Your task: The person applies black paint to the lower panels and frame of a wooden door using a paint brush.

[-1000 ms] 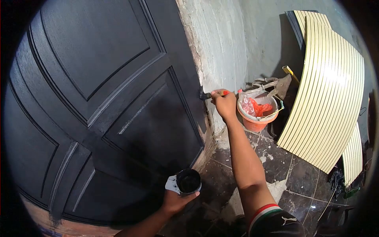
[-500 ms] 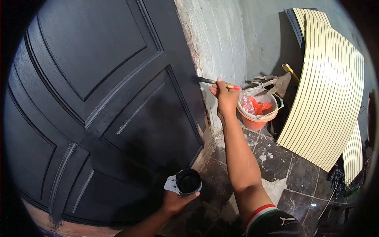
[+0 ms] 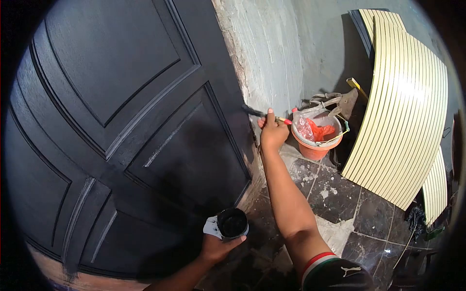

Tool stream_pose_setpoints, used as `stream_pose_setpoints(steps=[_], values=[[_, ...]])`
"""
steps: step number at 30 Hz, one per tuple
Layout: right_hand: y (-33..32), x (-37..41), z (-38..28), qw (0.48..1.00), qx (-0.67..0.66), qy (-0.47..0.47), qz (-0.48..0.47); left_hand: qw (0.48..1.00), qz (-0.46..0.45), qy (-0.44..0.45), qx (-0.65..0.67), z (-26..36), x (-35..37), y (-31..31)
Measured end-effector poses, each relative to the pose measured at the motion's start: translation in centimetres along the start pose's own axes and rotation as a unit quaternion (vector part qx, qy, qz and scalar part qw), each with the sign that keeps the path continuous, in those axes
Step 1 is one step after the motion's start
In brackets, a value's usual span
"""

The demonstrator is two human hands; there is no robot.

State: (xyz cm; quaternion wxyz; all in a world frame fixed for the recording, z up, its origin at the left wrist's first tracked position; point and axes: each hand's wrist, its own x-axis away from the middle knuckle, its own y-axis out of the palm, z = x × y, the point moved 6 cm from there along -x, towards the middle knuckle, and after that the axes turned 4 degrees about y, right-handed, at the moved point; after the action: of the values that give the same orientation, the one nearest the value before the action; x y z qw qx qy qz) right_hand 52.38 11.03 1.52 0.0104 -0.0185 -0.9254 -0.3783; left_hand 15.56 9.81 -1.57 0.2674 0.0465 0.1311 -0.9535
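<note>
My right hand (image 3: pixel 274 132) is closed round the handle of a paintbrush (image 3: pixel 255 112). The dark bristles touch or lie very close to the right edge of a black panelled door (image 3: pixel 189 131). Below, near the door's lower corner, my left hand (image 3: pixel 221 247) grips a small cup of black paint (image 3: pixel 232 223) from beneath. A whitish, paint-spotted flap shows at the cup's left side. Pale streaks mark some of the door's mouldings and panels.
A grey plastered wall (image 3: pixel 276 53) meets the door's edge. An orange bucket (image 3: pixel 313 151) with red plastic inside stands on dark floor tiles (image 3: pixel 371 213). Cream ribbed panels (image 3: pixel 403 106) lean against the wall at right, beside a trowel-like tool (image 3: pixel 345 103).
My right hand has moved down along the door's edge, with the paintbrush lower and tilted more. The left hand and the cup have stayed nearly in place.
</note>
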Motion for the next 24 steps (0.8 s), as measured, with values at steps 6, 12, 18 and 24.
stream_pose_setpoints(steps=[6,12,18,24], values=[[2.3,1.8,-3.4,0.999,0.029,-0.026,-0.008,0.999,0.0,-0.022,0.029,-0.2,0.1,0.2],[0.4,1.3,-2.6,0.996,0.064,-0.059,-0.029,1.0,0.006,-0.007,0.023,1.1,-0.1,0.3],[-0.4,0.8,-0.8,0.984,0.119,-0.122,-0.057,1.0,0.01,0.001,0.007,0.7,0.0,0.1],[-8.6,3.8,7.5,0.953,0.288,-0.095,0.01,1.0,0.008,0.014,-0.022,1.9,-0.1,0.1]])
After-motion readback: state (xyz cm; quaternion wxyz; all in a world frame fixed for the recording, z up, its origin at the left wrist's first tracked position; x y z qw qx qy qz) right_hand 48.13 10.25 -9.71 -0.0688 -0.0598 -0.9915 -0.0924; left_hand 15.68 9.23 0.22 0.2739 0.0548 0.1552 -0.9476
